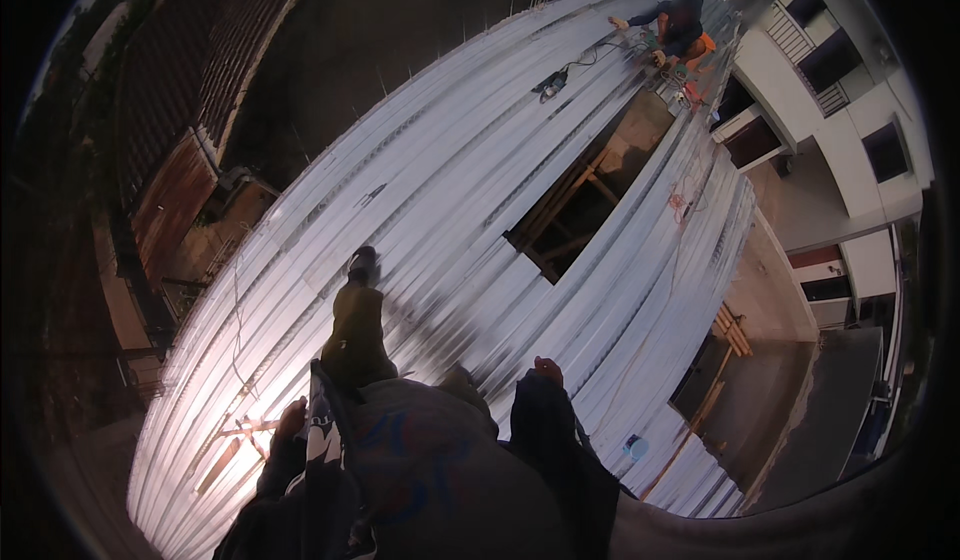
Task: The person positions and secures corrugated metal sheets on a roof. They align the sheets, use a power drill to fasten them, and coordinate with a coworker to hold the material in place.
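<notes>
My left hand [291, 419] hangs beside my body at the lower left, over the ribbed metal decking [430, 200]. Its fingers are too dark to make out. My right hand [548, 369] shows at the end of a dark sleeve, low and right of centre; its fingers are mostly hidden. I see nothing in either hand. One leg reaches forward with its dark shoe [363, 263] on the decking. Several pieces of wood [240, 438] lie nearest my left hand, in a bright patch of light.
A rectangular opening [560, 255] with timbers below cuts the decking ahead. A corded power tool [549, 86] lies farther off, near a crouching person [682, 28]. A blue round container [635, 448] sits at right, near another opening [700, 390]. The decking's left edge [330, 145] drops off.
</notes>
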The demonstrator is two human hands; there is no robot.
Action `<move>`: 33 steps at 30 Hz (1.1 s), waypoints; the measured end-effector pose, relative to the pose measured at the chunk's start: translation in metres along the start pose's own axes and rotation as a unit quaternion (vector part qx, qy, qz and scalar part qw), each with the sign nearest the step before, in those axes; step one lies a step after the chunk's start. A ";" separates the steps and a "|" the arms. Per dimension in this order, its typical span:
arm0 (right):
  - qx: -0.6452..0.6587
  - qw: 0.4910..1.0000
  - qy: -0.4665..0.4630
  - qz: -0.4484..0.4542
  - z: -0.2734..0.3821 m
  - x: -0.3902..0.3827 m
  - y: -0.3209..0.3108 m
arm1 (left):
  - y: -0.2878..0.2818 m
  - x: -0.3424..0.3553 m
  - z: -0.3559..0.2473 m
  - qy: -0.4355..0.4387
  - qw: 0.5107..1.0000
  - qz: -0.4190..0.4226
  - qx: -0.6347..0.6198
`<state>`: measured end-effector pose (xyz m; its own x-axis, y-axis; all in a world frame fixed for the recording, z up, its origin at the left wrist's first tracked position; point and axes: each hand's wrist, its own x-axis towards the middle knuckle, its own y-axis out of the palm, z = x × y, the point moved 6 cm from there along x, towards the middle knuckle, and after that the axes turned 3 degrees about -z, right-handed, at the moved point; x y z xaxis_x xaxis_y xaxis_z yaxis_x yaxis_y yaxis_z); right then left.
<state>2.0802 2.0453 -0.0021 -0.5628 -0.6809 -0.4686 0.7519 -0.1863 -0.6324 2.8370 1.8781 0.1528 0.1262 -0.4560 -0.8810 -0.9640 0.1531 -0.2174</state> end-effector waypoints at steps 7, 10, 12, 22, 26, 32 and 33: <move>0.047 0.986 0.142 -0.079 0.001 -0.012 0.077 | -0.001 0.142 -0.185 0.087 0.883 0.025 0.461; 0.002 0.988 0.127 -0.090 0.001 -0.005 0.085 | 0.029 0.232 -0.337 0.256 0.790 0.020 0.556; 0.020 0.987 0.092 -0.132 0.011 0.004 0.079 | 0.051 0.268 -0.440 0.396 0.810 -0.004 0.432; 0.139 0.963 0.138 -0.186 0.172 -0.017 -0.067 | 0.143 0.164 -0.531 0.452 0.868 0.044 0.200; 0.104 0.964 0.124 -0.211 0.055 -0.050 -0.063 | 0.142 0.173 -0.369 0.493 0.753 0.072 0.429; 0.045 0.957 0.258 -0.121 -0.011 -0.119 -0.002 | 0.085 0.202 -0.266 0.135 0.864 0.059 0.482; 0.041 0.959 0.267 -0.089 0.000 -0.110 0.012 | 0.066 0.210 -0.272 0.124 0.876 0.039 0.465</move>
<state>2.1511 2.1177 0.0418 -0.7637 -0.1767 -0.6210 0.6399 -0.3351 -0.6915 2.7359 1.5541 0.0674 -0.0985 -0.5712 -0.8149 -0.3458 0.7875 -0.5102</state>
